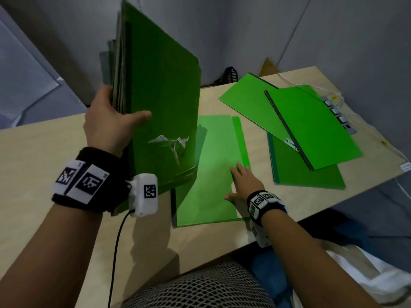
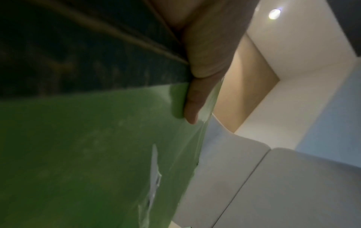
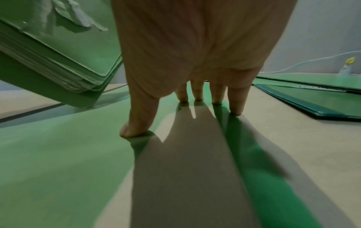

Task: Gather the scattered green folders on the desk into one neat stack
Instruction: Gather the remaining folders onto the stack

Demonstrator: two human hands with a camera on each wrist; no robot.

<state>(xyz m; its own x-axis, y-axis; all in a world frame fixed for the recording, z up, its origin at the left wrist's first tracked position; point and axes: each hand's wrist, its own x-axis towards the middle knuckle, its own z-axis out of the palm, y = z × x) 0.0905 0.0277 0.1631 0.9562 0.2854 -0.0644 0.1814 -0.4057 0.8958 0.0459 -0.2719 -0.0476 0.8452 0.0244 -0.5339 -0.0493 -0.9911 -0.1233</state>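
head view: your left hand grips a thick bundle of green folders, tilted up, its lower edge on the desk. your right hand lies flat, fingers spread, on a light green folder. three more overlap to the right.

left wrist: your thumb clamps the torn cover.

right wrist: your fingertips press down at the folder's edge.

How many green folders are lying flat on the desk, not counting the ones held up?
4, maybe more hidden: one light green paper folder under the right hand; one bright green folder farther back; a dark-spined folder overlapping it; a darker green folder beneath.
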